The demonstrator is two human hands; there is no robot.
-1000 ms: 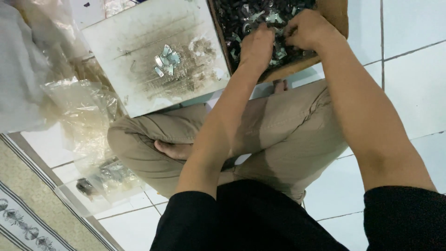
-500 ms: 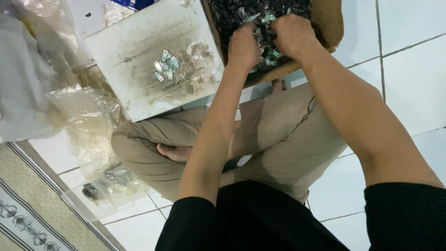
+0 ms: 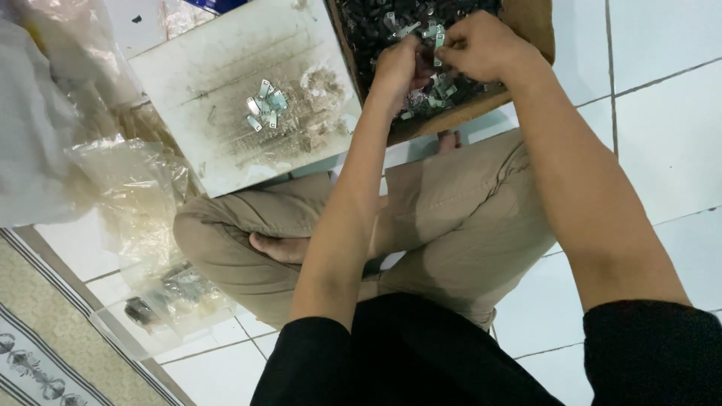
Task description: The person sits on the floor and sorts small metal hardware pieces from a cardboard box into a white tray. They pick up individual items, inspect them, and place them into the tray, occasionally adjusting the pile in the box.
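Both hands work inside the cardboard box (image 3: 538, 34) of small metal clips (image 3: 432, 94). The left hand (image 3: 402, 71) is curled over them, grip unclear; the right hand (image 3: 481, 45) pinches one clip (image 3: 439, 39). Only a small cluster of sorted clips (image 3: 265, 105) lies on the stained white board (image 3: 226, 68); most remain boxed.

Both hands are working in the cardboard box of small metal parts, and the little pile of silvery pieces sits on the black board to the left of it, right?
Not quite: the head view shows the board is white and grimy, not black. The rest holds: left hand and right hand are in the cardboard box, and the silvery pieces lie on that board.
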